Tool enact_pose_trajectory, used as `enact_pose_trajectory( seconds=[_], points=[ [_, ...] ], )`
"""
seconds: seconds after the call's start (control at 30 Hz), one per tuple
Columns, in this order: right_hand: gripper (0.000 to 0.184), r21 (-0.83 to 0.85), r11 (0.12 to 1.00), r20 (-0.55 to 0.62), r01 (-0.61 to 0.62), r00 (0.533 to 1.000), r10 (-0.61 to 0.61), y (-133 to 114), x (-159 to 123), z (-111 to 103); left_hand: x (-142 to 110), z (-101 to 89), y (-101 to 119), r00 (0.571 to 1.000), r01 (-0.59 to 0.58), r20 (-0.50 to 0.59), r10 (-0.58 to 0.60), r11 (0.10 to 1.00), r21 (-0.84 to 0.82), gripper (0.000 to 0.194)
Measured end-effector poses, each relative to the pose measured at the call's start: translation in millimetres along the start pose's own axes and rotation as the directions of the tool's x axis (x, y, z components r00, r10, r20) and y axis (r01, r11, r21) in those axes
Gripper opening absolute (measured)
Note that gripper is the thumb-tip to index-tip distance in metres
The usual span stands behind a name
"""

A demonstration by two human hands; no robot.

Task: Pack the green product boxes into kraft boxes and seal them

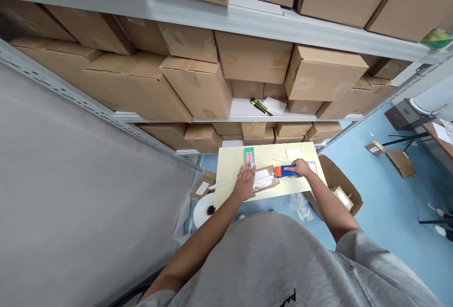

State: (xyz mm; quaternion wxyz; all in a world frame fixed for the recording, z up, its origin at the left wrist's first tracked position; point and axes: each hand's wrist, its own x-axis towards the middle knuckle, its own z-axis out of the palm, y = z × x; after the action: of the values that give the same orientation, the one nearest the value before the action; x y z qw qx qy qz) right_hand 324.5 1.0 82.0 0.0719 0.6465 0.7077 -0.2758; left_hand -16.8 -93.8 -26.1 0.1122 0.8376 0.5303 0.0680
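The left hand (pixel 245 182) lies palm down with fingers spread, its fingertips at the edge of a cardboard mailer (pixel 266 179) holding white paper sheets (pixel 262 182); a pink item on a green card (pixel 249 157) sits just beyond those fingertips. The right hand (pixel 299 168) lies over one end of a blue-and-orange packet (pixel 283 171), fingers extended across it; whether it grips the packet cannot be determined. Packet and mailer lie beside each other on a pale yellow tabletop (pixel 269 153), with a white paper slip (pixel 293 153) near the far edge. A yellow-and-black utility knife (pixel 260 106) rests on a steel shelf (pixel 244 108) beside a white sheet (pixel 274 105), among stacked cardboard cartons (pixel 253 57). On the blue floor (pixel 375 203) stand an open carton (pixel 339 188) right of the table and a white roll (pixel 203 210) left of it.
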Motion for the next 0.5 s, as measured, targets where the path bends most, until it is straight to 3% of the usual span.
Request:
enact_pose_trajectory(
  seconds=[0.17, 0.3, 0.5],
  points=[
    [0.078, 0.007, 1.0, -0.006, 0.014, 1.0, -0.014, 3, -2, -9, 27, 11.6, 28, 0.997, -0.05, 0.048, 0.054, 0.995, -0.081, 0.134],
    [0.079, 0.009, 0.999, -0.015, 0.04, 0.999, -0.04, 6, 0, -20, 30, 17.7, 26, 0.997, -0.067, 0.027, 0.07, 0.993, -0.101, 0.121],
    [0.082, -0.001, 0.997, -0.002, 0.072, 0.997, -0.072, 13, 16, -45, 30, 8.8, 22, 0.995, -0.086, 0.037, 0.088, 0.995, -0.058, 0.122]
  ],
)
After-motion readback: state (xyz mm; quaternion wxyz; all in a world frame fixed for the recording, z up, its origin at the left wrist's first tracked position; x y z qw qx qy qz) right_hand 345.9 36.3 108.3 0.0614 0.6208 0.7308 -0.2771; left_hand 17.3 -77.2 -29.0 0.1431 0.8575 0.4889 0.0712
